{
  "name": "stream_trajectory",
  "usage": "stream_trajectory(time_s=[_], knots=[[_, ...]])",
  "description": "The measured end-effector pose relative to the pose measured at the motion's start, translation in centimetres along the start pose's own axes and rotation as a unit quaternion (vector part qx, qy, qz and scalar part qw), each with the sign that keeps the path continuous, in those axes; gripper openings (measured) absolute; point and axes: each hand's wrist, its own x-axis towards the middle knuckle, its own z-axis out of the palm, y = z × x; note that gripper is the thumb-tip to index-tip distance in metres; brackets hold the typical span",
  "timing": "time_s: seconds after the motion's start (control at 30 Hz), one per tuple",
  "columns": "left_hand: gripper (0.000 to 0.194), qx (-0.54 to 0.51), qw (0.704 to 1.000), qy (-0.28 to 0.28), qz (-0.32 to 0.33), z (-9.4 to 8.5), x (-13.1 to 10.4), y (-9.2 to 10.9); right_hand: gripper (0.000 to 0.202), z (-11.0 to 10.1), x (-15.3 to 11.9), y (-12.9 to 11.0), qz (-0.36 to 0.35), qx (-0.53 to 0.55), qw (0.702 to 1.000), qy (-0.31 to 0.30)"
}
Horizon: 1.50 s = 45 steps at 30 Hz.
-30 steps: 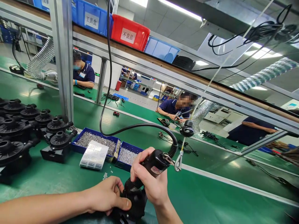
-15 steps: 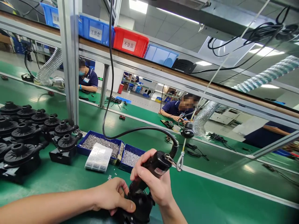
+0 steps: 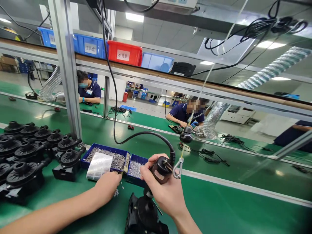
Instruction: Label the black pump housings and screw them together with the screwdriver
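My right hand is wrapped round a black electric screwdriver, its cable rising from the top and a metal hook beside it. The screwdriver points down at a black pump housing on the bench. A thin metal rod shows beside the housing. My left hand is at the front edge of the blue bin of screws, beside a clear compartment sheet. Its fingers are curled together, and their tips are hidden. Small loose washers lie just right of it.
Several finished-looking black pump housings stand at the left. A second blue bin holds small shiny parts. A metal post rises behind them. A cord and cable hang overhead. Co-workers sit across the green bench.
My left hand has left the pump housing and moved up and left to the screw bin. My right hand still holds the screwdriver, now more upright over the housing. The view has shifted slightly.
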Motion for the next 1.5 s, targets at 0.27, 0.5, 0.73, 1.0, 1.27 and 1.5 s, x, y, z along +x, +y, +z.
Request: stream_trajectory(time_s=[0.27,0.5,0.73,1.0,1.27,1.5], knots=[[0.028,0.036,0.999,-0.016,-0.005,0.2,0.6,0.4,0.039,-2.2,0.8,-0.1,0.028,-0.067,0.994,-0.080],[0.022,0.030,1.000,-0.005,-0.004,0.8,0.5,0.2,0.041,-3.5,1.9,0.5,0.030,-0.078,0.992,-0.094],[0.027,0.035,0.999,0.012,0.014,1.2,0.4,0.1,0.039,-3.3,1.9,-0.6,0.050,-0.075,0.989,-0.116],[0.043,0.066,0.998,-0.003,0.024,1.4,0.1,1.1,0.038,-2.9,2.0,-1.0,0.042,-0.081,0.991,-0.095],[0.030,0.046,0.999,0.003,-0.002,1.2,0.2,1.1,0.032,-2.5,1.4,-1.6,0.042,-0.114,0.992,-0.038],[0.031,0.041,0.999,0.006,0.002,1.3,0.1,0.4,0.032,-2.9,1.7,-1.4,0.049,-0.125,0.990,-0.042]])
